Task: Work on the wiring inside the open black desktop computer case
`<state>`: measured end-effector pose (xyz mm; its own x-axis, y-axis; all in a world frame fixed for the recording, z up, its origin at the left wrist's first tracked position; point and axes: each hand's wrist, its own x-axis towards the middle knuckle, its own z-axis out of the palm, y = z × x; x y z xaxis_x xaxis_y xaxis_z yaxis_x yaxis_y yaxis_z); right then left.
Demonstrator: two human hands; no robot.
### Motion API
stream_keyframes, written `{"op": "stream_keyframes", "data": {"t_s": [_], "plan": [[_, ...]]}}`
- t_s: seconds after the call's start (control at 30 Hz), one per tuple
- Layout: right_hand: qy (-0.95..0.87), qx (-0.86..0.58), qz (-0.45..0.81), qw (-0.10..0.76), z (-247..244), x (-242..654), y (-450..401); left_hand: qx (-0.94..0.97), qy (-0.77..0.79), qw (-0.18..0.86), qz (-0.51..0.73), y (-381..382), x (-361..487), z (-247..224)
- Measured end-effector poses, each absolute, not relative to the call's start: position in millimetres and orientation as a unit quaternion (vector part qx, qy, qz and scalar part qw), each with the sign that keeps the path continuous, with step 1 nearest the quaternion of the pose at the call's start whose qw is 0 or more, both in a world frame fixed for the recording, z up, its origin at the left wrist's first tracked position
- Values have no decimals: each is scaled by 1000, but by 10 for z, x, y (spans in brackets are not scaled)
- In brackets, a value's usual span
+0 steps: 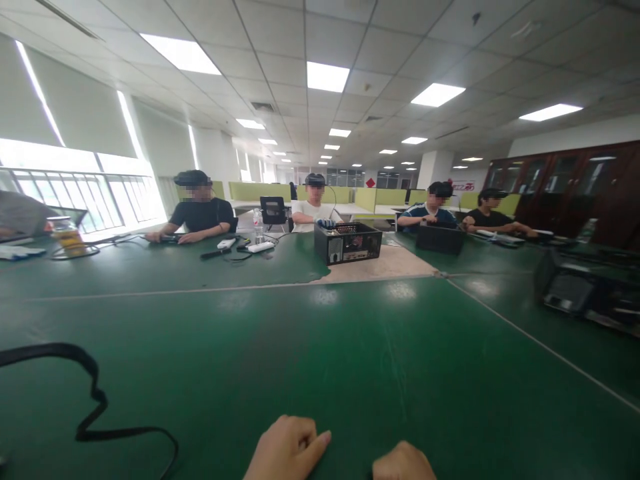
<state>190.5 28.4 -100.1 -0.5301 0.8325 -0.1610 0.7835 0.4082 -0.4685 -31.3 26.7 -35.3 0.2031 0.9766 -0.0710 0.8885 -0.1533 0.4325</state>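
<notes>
My left hand [290,448] is at the bottom middle of the head view, over the green tabletop [280,347]. Its fingers are curled in, the thumb lies loosely forward, and nothing shows between them. To its right, my right hand [404,461] is cut off by the lower edge, with its knuckles up and fingers folded under. No object shows in it, though its underside is hidden. A gap of bare green surface separates the two hands. The nearest loose thing is a black strap or cable [115,435] to the left of my left hand.
An open computer case [347,245] stands mid-table on a pale worn patch [385,261]. A second dark case [440,238] and blurred equipment [585,293] are at right. Several people sit across the table. A bottle [258,227], white power strips [261,247] and a jar [70,237] stand at left.
</notes>
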Motion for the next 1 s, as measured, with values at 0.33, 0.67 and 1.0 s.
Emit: {"op": "stream_keyframes", "data": {"t_s": [0.33,0.67,1.0], "plan": [[-835,-508,210,8,-968,1870,289,755,627,172,86,227,-283,-327],[-833,-507,217,36,-954,1870,303,765,615,172,77,240,-283,-353],[-837,-495,218,85,-946,1892,244,760,618,201,33,277,-289,-257]]}}
